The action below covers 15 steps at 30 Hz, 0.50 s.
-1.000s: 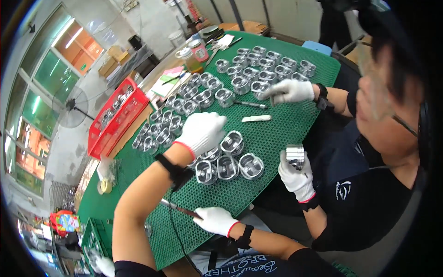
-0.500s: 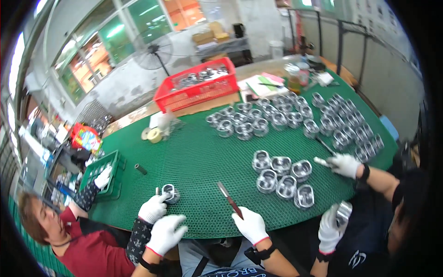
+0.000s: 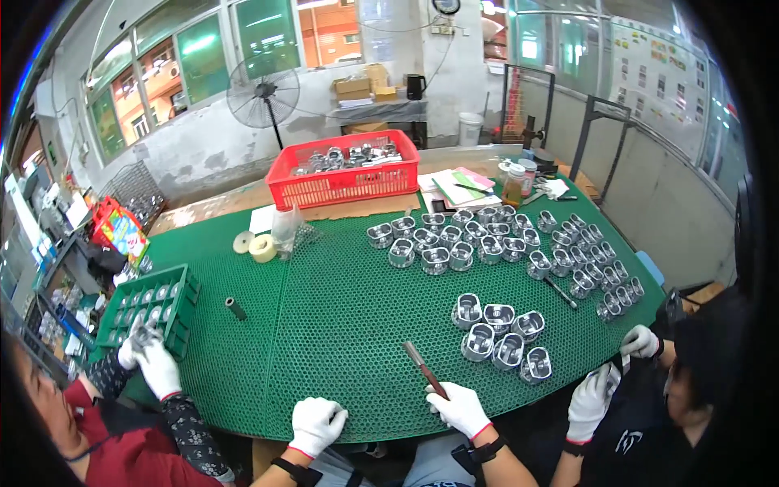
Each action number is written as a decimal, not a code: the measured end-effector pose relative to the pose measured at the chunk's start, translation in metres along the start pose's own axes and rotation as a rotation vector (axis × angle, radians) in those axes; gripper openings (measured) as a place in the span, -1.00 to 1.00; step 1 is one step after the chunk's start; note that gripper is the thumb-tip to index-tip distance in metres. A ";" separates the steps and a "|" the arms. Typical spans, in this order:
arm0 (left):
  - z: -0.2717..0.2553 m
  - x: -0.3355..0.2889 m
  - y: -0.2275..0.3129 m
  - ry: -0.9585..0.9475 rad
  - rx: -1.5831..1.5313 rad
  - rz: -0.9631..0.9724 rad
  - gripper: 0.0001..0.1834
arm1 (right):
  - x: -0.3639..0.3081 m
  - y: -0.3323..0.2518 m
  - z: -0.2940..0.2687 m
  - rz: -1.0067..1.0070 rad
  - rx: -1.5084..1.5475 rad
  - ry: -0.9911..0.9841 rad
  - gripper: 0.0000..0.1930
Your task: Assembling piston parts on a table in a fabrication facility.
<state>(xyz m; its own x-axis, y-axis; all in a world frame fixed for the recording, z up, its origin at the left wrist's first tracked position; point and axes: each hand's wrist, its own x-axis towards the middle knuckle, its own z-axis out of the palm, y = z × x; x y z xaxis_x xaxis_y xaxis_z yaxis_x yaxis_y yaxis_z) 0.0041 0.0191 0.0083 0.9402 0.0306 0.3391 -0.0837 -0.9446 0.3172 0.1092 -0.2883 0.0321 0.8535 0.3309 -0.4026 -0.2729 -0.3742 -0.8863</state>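
My right hand (image 3: 460, 411), in a white glove, is closed around a brown-handled flat-bladed tool (image 3: 426, 370). Its grey blade points up and left over the green mat (image 3: 349, 325). Close to the mat's front edge is my left hand (image 3: 318, 424), also gloved, with the fingers curled in and nothing visible in them. Right of the tool stand several metal pistons (image 3: 508, 351), hollow side up, in a small group apart from both my hands. A short dark metal tube (image 3: 235, 308) lies on the mat farther left.
At the left, a co-worker's gloved hands (image 3: 154, 361) hold a piston by a green divided crate (image 3: 187, 312). A right-hand co-worker's gloved hand (image 3: 586, 410) holds a metal part. Many more pistons (image 3: 435, 260) stand behind, near a red basket (image 3: 345, 191). Tape (image 3: 262, 248) lies at the back left.
My left hand's fingers have curled in; my right hand keeps the tool. The left co-worker's hand and the piston before it moved to the crate. The right co-worker's reaching hand drew back toward the body.
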 end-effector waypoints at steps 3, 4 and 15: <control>0.003 0.000 -0.005 -0.006 -0.025 -0.038 -0.74 | 0.012 0.000 0.000 0.018 -0.050 0.013 -0.65; 0.003 -0.001 -0.006 0.032 -0.024 -0.032 -0.73 | 0.015 -0.002 0.000 0.019 -0.058 0.005 -0.66; -0.012 -0.017 -0.012 -0.032 0.054 -0.040 -0.67 | 0.015 -0.001 0.008 0.000 0.015 -0.055 -0.66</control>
<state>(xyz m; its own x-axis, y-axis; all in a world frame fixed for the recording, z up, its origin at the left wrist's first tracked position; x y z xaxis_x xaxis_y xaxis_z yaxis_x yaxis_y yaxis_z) -0.0145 0.0344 0.0096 0.9527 0.0587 0.2981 -0.0290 -0.9591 0.2814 0.1186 -0.2761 0.0248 0.8280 0.3779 -0.4143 -0.2801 -0.3612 -0.8894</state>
